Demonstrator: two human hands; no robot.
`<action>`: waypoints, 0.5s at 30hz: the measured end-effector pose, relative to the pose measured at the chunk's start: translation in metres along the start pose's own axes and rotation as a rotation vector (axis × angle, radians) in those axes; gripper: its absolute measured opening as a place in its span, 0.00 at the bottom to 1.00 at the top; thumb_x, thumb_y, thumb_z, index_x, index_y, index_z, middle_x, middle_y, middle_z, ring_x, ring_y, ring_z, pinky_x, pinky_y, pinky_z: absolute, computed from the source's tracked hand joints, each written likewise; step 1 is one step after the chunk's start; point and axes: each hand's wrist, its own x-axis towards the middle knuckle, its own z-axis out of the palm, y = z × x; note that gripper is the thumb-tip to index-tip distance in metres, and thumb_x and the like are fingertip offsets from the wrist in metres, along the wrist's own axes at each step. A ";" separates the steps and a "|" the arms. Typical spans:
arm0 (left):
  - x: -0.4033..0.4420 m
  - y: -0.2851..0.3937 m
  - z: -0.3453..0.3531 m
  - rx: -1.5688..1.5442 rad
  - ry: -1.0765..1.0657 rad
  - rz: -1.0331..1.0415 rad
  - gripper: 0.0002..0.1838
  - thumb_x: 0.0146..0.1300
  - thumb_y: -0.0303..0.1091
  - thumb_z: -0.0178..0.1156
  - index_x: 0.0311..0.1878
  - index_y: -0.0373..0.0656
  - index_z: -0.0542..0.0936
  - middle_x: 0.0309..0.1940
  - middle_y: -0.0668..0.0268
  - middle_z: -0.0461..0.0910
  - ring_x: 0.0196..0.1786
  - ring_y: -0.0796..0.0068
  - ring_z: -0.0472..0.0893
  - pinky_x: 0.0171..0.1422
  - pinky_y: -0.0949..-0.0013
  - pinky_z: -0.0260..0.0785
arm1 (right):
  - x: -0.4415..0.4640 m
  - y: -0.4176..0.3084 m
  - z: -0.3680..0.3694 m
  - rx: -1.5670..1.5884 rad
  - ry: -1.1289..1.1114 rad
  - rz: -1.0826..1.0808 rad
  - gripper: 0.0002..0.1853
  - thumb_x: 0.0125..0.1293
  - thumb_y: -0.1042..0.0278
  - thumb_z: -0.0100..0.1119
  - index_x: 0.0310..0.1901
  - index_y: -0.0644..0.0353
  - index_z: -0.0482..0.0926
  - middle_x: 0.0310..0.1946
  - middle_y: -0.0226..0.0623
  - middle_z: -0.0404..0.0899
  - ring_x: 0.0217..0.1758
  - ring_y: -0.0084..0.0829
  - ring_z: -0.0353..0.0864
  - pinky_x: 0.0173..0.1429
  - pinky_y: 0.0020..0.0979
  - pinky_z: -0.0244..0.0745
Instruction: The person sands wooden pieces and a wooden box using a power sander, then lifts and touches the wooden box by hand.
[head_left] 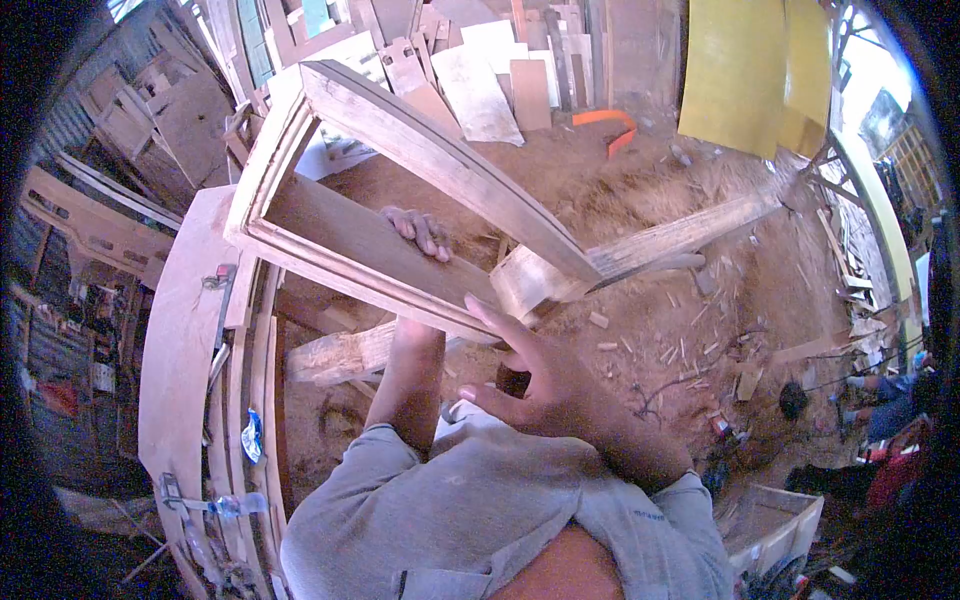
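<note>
A pale wooden frame (440, 170) with long grooved rails and a mitred corner at the far left is held tilted in front of my chest. My left forearm passes beneath its near side. The fingers of my left hand (420, 235) curl over the far edge of a flat brown board (365, 235) along that near rail; its palm and thumb are hidden. My right hand (530, 375) is at the rail's near end, index finger stretched against the wood and thumb spread apart. Its other fingers are mostly out of sight.
Long timbers (690, 230) lie behind the frame. At left stands a workbench of planks (185, 350) with a clamp (218, 280) and a plastic bottle (238, 504). Board offcuts (480, 90) lean at the back. Shavings cover the floor; another person's legs (885, 395) show at right.
</note>
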 end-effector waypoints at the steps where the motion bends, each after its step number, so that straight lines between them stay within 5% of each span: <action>1: -0.001 0.002 0.000 0.028 0.008 0.001 0.16 0.80 0.43 0.55 0.45 0.37 0.76 0.31 0.49 0.83 0.31 0.53 0.84 0.37 0.55 0.84 | 0.000 -0.002 -0.002 0.074 -0.025 0.038 0.54 0.65 0.55 0.75 0.84 0.58 0.50 0.68 0.55 0.76 0.42 0.27 0.87 0.50 0.30 0.80; 5: 0.000 0.004 -0.007 0.103 -0.058 -0.009 0.18 0.79 0.46 0.56 0.45 0.37 0.76 0.30 0.51 0.82 0.31 0.54 0.84 0.37 0.57 0.84 | 0.000 -0.015 -0.007 0.192 -0.068 0.080 0.54 0.65 0.57 0.76 0.85 0.58 0.49 0.60 0.50 0.81 0.39 0.24 0.84 0.47 0.29 0.79; 12: -0.020 -0.014 0.019 0.148 0.326 0.033 0.23 0.78 0.53 0.56 0.43 0.38 0.75 0.28 0.57 0.78 0.31 0.61 0.82 0.33 0.60 0.82 | 0.012 -0.016 -0.006 0.245 -0.091 0.024 0.54 0.65 0.65 0.75 0.85 0.58 0.48 0.40 0.37 0.83 0.32 0.18 0.79 0.36 0.26 0.76; 15: -0.032 -0.019 0.002 0.178 0.415 0.064 0.25 0.78 0.57 0.53 0.42 0.40 0.74 0.27 0.59 0.76 0.29 0.63 0.80 0.30 0.61 0.78 | 0.013 -0.007 -0.005 0.305 -0.065 0.045 0.53 0.66 0.66 0.74 0.84 0.60 0.48 0.47 0.42 0.83 0.31 0.21 0.81 0.31 0.27 0.78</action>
